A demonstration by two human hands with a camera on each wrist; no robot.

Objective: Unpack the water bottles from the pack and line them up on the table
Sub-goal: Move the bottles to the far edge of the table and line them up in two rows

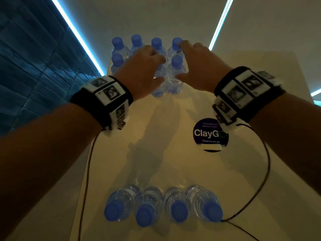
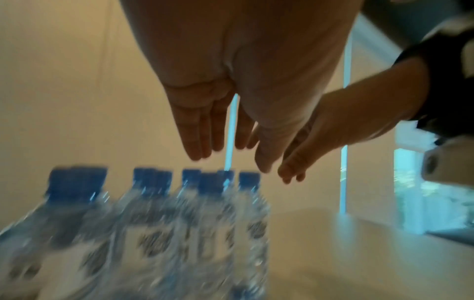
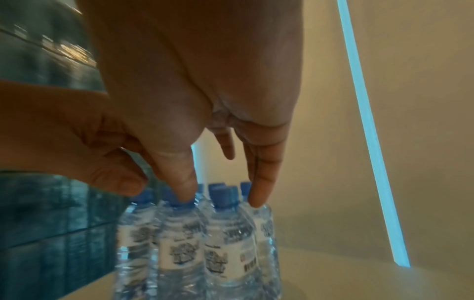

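While both the left hand (image 1: 144,66) and right hand (image 1: 196,66) hover spread and holding nothing, the upright bottles (image 1: 176,73) of the far pack (image 1: 121,49) stand just below their fingertips.

The pale table (image 1: 156,159) carries 4 lined-up bottles (image 1: 163,205), a bottle pack (image 1: 147,54) and a round sticker (image 1: 209,133).

Sticker, tiles and light strips

A round dark ClayGo sticker (image 1: 209,133) lies nearer than the right hand; blue wall tiles (image 1: 34,66) stand left of the left hand.
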